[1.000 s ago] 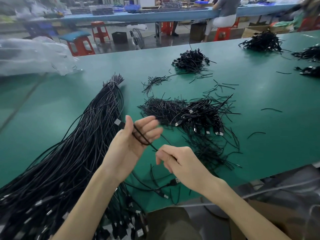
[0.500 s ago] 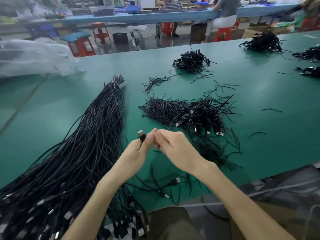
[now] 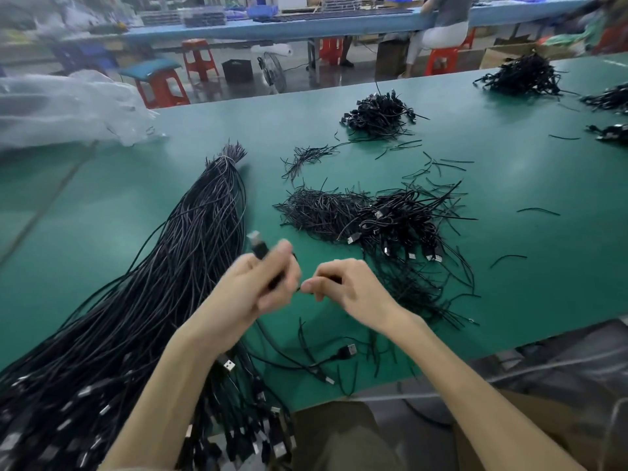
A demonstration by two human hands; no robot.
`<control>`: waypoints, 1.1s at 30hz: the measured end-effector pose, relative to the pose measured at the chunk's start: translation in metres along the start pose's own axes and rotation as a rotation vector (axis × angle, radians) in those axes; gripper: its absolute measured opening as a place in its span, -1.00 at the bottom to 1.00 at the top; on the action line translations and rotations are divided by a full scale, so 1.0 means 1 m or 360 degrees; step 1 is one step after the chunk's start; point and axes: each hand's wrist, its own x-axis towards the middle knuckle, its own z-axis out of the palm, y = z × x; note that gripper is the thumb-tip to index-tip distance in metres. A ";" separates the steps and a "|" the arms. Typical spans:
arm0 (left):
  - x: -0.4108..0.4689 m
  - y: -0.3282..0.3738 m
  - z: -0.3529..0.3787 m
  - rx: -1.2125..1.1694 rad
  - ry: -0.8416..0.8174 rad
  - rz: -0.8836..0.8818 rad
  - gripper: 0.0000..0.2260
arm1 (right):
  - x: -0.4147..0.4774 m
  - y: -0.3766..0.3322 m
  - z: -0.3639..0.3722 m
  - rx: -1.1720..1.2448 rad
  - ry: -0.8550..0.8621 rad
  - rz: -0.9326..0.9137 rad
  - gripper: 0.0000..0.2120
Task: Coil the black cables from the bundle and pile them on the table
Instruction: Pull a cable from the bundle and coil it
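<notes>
Over the surface [image 3: 136, 215] beside the bundle [image 3: 190, 266], the left grip [image 3: 253, 290] curls round a cable [image 3: 257, 247] — plug upward. The right grip [image 3: 353, 290] pinches it, just beside.

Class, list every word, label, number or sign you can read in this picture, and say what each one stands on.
None can be read.
Plug above the left hand: motion-blurred, no print shows.
Crates on the far bench: too small and blurred.
</notes>
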 end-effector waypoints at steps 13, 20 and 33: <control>0.014 -0.033 0.012 0.0847 0.0331 -0.0257 -0.55 | -0.005 -0.016 0.009 -0.0187 0.0266 -0.0188 -0.77; 0.019 -0.028 0.030 -0.0433 0.0701 -0.0193 -0.59 | -0.016 -0.015 0.037 0.0347 0.0389 -0.0131 -0.66; 0.027 -0.024 0.052 -0.0915 0.0722 0.0110 -0.63 | -0.012 -0.015 0.031 0.0532 0.0545 0.0162 -0.56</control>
